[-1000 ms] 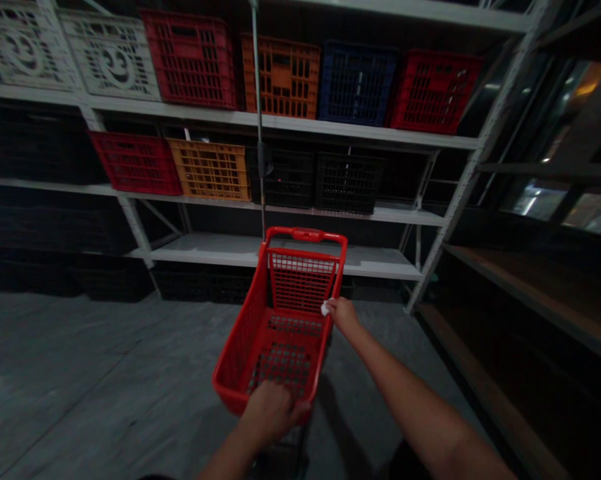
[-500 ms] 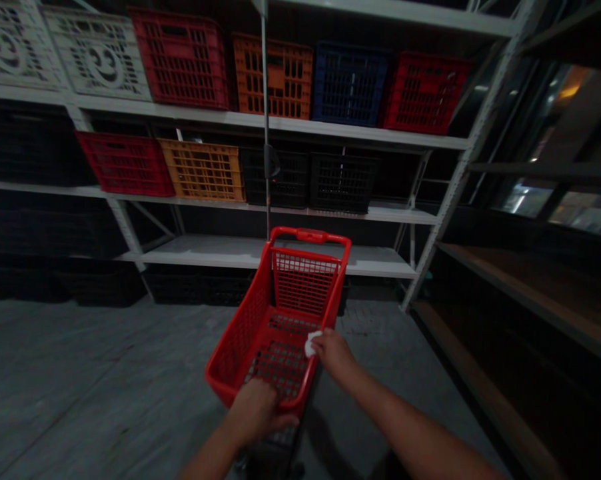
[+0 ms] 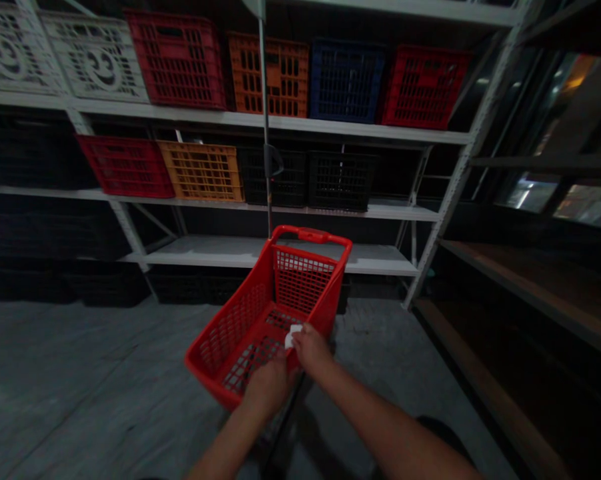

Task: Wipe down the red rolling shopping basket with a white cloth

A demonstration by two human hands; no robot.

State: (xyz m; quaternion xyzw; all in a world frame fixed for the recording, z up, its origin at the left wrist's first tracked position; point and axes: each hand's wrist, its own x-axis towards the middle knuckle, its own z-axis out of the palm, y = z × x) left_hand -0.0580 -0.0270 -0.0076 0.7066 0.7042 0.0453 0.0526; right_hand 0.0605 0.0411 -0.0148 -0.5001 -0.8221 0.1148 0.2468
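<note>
A red plastic shopping cart point(image 3: 230, 312) with mesh walls stands in front of me, its handle at the far end. My left hand point(image 3: 269, 383) is closed over the cart's rim at the near right corner. Just beyond it, at the right-hand rim, my right hand point(image 3: 311, 348) pinches a small white wiping cloth point(image 3: 292, 336); whether it is fabric or paper I cannot tell. The cloth lies against the inner side of that rim. No goods show inside the basket. The fingertips of my left hand are partly hidden.
Behind the cart, a white metal rack point(image 3: 205, 252) carries plastic crates, among them a yellow crate point(image 3: 203, 172) and a blue crate point(image 3: 348, 81). A thin pole point(image 3: 265, 93) rises by the cart's handle. Along the right side run dark shelves point(image 3: 540, 293). The floor point(image 3: 80, 373) is grey.
The cart's near end has swung to the left. My left hand has moved along the rim to the near right corner, and my right hand with the cloth has shifted left, closer to it.
</note>
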